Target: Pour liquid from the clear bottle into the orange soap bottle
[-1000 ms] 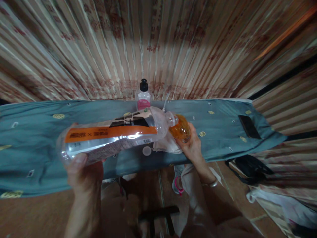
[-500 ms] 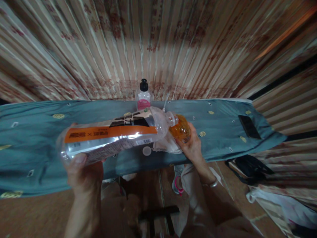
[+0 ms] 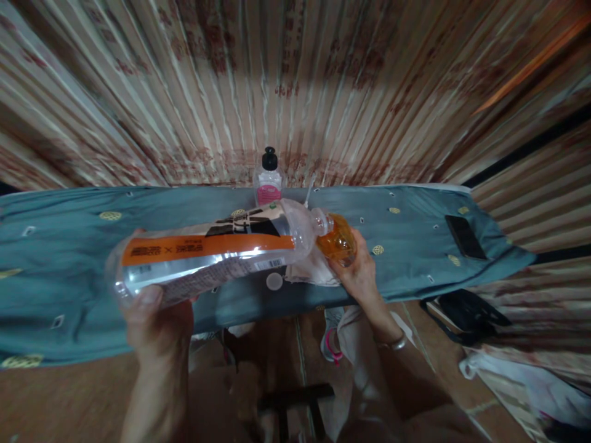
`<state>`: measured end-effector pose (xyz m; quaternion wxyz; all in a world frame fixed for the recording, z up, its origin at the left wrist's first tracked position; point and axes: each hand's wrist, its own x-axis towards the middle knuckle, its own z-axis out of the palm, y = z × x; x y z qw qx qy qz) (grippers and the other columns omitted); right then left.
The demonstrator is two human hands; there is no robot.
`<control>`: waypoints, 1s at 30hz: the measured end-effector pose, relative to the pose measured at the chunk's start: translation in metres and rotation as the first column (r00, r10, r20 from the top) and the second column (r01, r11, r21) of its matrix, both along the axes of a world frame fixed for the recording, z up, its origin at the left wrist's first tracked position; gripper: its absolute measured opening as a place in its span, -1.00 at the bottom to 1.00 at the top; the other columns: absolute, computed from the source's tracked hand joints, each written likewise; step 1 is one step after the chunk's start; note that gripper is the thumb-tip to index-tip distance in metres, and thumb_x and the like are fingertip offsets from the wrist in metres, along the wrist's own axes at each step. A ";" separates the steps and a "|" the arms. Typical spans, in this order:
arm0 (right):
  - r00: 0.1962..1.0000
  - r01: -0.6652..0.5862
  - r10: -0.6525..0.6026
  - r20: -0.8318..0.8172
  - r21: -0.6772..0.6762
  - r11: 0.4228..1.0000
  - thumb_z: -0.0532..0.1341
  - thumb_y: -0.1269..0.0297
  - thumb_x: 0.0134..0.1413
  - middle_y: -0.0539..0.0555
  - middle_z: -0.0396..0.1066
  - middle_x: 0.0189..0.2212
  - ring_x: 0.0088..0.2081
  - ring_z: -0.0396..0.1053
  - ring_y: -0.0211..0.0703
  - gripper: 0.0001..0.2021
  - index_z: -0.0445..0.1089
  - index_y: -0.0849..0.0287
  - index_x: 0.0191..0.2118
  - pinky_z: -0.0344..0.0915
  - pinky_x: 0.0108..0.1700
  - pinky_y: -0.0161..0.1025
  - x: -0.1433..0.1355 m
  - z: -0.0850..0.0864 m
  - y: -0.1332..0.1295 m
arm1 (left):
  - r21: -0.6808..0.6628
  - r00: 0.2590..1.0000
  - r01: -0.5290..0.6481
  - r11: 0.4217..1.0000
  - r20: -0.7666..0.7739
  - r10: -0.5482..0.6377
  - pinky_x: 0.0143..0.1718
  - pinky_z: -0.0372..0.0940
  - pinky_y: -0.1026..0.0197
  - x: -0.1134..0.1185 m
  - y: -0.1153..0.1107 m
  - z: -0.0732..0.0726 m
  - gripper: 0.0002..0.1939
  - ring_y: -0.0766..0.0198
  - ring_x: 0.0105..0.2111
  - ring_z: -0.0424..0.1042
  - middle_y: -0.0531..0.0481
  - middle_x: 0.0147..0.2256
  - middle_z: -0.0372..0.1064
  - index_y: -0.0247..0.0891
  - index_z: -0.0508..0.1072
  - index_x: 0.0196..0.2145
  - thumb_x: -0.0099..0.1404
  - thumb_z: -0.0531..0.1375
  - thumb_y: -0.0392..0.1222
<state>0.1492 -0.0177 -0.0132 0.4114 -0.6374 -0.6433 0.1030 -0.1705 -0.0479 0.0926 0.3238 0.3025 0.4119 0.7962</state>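
My left hand point(image 3: 159, 320) is wrapped round the base end of a large clear plastic bottle point(image 3: 207, 255) with an orange and silver label. The bottle lies tilted almost level, its neck pointing right. My right hand point(image 3: 360, 267) grips a small clear cup point(image 3: 339, 240) holding amber-orange material, against the bottle's mouth. Whether liquid is flowing I cannot tell. Below the bottle neck lies a pale cloth or tissue point(image 3: 311, 271), partly hidden. A round whitish cap point(image 3: 274, 282) rests beside it.
A clear bottle with a black top and pink label point(image 3: 268, 184) stands behind, near the curtain point(image 3: 286, 92). A thin white stick point(image 3: 309, 189) is beside it. A dark phone point(image 3: 465, 237) lies at right on the teal cloth-covered table point(image 3: 406, 246). A black bag point(image 3: 466, 314) is lower right.
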 end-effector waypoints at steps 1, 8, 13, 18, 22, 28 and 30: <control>1.000 0.000 0.000 0.000 -0.005 1.000 0.39 0.03 0.02 0.28 0.48 0.30 0.27 0.50 0.35 -0.14 0.19 0.06 0.43 0.48 0.29 0.30 0.000 0.001 0.000 | 0.001 1.000 0.001 1.000 0.000 -0.001 -0.71 -0.04 0.34 0.000 0.000 0.000 -0.23 0.25 -0.44 0.32 -0.02 -0.14 0.54 0.02 0.60 0.05 -0.21 0.48 0.03; 1.000 0.014 -0.013 0.009 -0.036 0.999 0.40 0.03 0.01 0.23 0.48 0.31 0.25 0.51 0.39 -0.14 0.18 0.01 0.43 0.50 0.26 0.31 0.001 0.002 -0.001 | 0.015 1.000 -0.025 1.000 -0.007 0.025 -0.70 0.02 0.30 0.001 -0.002 0.000 -0.37 0.22 -0.39 0.30 -0.03 -0.18 0.48 -0.09 0.65 -0.09 -0.21 0.48 0.03; 1.000 0.002 -0.003 0.028 0.012 1.000 0.39 -0.01 0.02 0.24 0.47 0.32 0.27 0.49 0.34 -0.12 0.16 0.03 0.45 0.47 0.28 0.32 0.002 -0.003 0.000 | -0.007 0.999 -0.034 0.999 0.013 0.034 -0.69 0.00 0.32 0.002 -0.001 0.000 -0.31 0.27 -0.44 0.26 -0.01 -0.15 0.53 -0.04 0.63 -0.02 -0.20 0.47 0.01; 1.000 0.012 -0.013 0.008 0.011 1.000 0.39 0.02 0.04 0.24 0.48 0.31 0.27 0.49 0.35 -0.14 0.17 -0.01 0.44 0.47 0.29 0.30 0.000 -0.003 0.000 | -0.014 0.999 -0.033 0.999 -0.002 0.033 -0.65 0.04 0.32 0.002 0.000 0.001 -0.32 0.26 -0.42 0.30 -0.04 -0.13 0.54 -0.05 0.63 -0.02 -0.19 0.45 0.00; 1.000 0.002 -0.002 0.005 0.001 1.000 0.39 0.02 0.03 0.26 0.47 0.31 0.27 0.49 0.35 -0.12 0.15 0.04 0.45 0.47 0.29 0.29 0.000 -0.001 -0.001 | -0.021 1.000 -0.025 0.999 0.003 0.025 -0.73 0.00 0.36 0.000 -0.001 0.000 -0.42 0.29 -0.47 0.25 -0.01 -0.21 0.50 -0.08 0.64 -0.13 -0.20 0.44 0.00; 1.000 -0.004 0.003 0.021 0.033 0.999 0.40 0.03 0.04 0.28 0.49 0.29 0.24 0.52 0.34 -0.16 0.19 0.07 0.42 0.52 0.26 0.27 0.002 -0.004 0.000 | 0.008 1.000 -0.017 1.000 0.015 0.017 -0.73 0.03 0.38 0.000 0.000 -0.001 -0.32 0.30 -0.48 0.28 0.00 -0.22 0.50 -0.07 0.64 -0.06 -0.23 0.50 0.04; 1.000 -0.009 0.008 0.026 0.052 0.999 0.40 0.02 0.04 0.29 0.50 0.28 0.24 0.53 0.32 -0.15 0.19 0.10 0.42 0.52 0.25 0.26 0.003 -0.006 0.001 | 0.024 1.000 -0.001 1.000 0.016 0.001 -0.73 0.00 0.39 0.000 0.001 0.000 -0.22 0.32 -0.47 0.30 -0.01 -0.12 0.54 -0.01 0.60 0.06 -0.22 0.50 0.02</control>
